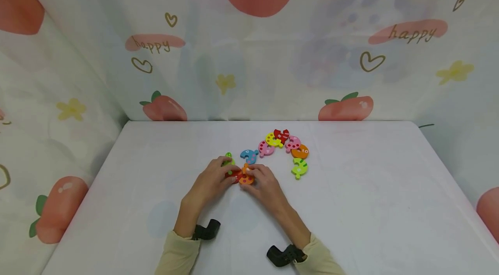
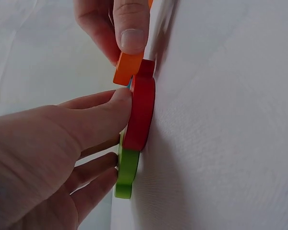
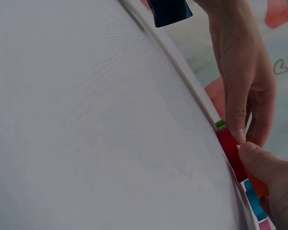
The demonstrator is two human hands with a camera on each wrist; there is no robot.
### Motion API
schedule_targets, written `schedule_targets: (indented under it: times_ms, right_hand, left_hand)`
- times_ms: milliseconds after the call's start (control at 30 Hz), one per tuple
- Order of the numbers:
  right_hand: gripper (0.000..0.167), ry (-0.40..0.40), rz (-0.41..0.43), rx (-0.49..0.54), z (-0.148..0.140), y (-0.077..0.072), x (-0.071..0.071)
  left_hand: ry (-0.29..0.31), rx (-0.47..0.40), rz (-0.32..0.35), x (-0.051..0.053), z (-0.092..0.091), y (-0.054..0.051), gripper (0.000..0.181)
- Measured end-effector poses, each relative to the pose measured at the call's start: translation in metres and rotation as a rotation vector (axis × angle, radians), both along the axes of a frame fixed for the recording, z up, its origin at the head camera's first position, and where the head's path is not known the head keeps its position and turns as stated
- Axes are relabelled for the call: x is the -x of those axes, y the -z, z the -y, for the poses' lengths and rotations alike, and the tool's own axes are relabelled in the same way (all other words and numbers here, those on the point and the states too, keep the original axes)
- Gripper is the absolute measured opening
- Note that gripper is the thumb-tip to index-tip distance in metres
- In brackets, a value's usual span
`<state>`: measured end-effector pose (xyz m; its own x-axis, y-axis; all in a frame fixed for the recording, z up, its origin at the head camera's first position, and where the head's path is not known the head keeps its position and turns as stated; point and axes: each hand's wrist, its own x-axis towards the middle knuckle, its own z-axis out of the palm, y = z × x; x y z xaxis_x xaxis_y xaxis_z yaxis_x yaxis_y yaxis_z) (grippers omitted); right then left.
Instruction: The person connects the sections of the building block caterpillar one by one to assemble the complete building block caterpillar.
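My right hand (image 1: 270, 189) pinches an orange dotted puzzle piece (image 1: 245, 179). In the left wrist view this orange piece is tilted, partly above the end of a red puzzle piece (image 2: 143, 112) on the table. My left hand (image 1: 209, 182) holds the red piece, thumb against its edge; its other fingers reach a green puzzle piece (image 2: 128, 165) joined beside it. Just beyond my hands lies a blue puzzle piece (image 1: 248, 156). Fingers partly cover the red and green pieces in the head view.
Behind and to the right, a curved row of wooden number pieces runs from a pink piece (image 1: 266, 148) through a yellow one (image 1: 273, 140) and a red one (image 1: 281, 136) to a light green one (image 1: 299, 168). A white cloth covers the table (image 1: 370, 205); a printed curtain (image 1: 257, 58) stands behind.
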<state>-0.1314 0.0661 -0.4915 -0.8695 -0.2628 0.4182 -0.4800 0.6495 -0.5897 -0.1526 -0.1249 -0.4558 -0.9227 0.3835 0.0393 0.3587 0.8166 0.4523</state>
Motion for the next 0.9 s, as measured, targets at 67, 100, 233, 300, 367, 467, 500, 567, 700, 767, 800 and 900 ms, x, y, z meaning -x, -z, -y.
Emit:
schedule_targets:
  times_ms: [67, 100, 233, 300, 367, 467, 500, 567, 700, 767, 800, 900]
  right_hand:
    - [0.044, 0.004, -0.010, -0.005, 0.0014, 0.0001, -0.0004]
    - [0.044, 0.003, -0.012, -0.005, 0.0019, 0.0000, -0.0004]
    - [0.045, 0.005, -0.018, -0.015, 0.0031, 0.0008, -0.0002]
    - [0.045, 0.006, -0.011, -0.017, 0.0033, 0.0011, 0.0001]
    - [0.044, 0.009, -0.004, -0.019, 0.0033, 0.0014, 0.0002]
    - [0.044, 0.009, 0.013, -0.018, 0.0032, 0.0014, 0.0004]
    - [0.044, 0.009, 0.015, -0.017, 0.0033, 0.0014, 0.0002]
    - [0.044, 0.006, 0.020, -0.019, 0.0034, 0.0011, 0.0000]
    - [0.044, -0.006, 0.022, -0.043, 0.0030, 0.0006, -0.0006]
    - [0.043, -0.015, 0.029, -0.072, 0.0022, 0.0007, -0.0003]
    - [0.043, -0.020, 0.033, -0.085, 0.0018, 0.0006, -0.0001]
    - [0.042, -0.037, 0.046, -0.112, 0.0005, 0.0010, 0.0009]
  left_hand:
    - [0.001, -0.002, -0.003, 0.0000, 0.0008, 0.0003, 0.030]
    - [0.002, -0.001, -0.005, 0.0001, 0.0011, 0.0004, 0.030]
    - [0.002, -0.001, -0.003, 0.0004, 0.0018, -0.0001, 0.031]
    - [0.008, -0.004, -0.011, 0.0005, 0.0020, -0.0002, 0.030]
    - [0.009, -0.002, -0.012, 0.0005, 0.0021, -0.0004, 0.030]
    - [0.009, -0.008, -0.013, 0.0007, 0.0022, 0.0000, 0.031]
    - [0.007, -0.007, -0.006, 0.0008, 0.0022, 0.0001, 0.031]
    - [0.004, -0.006, 0.000, 0.0008, 0.0023, 0.0001, 0.031]
    - [0.005, -0.009, 0.001, 0.0004, 0.0024, 0.0001, 0.030]
    - [0.004, -0.009, 0.005, 0.0004, 0.0023, 0.0002, 0.029]
    - [0.005, -0.008, 0.006, 0.0005, 0.0021, 0.0003, 0.030]
    - [0.009, -0.012, 0.004, 0.0007, 0.0018, 0.0002, 0.030]
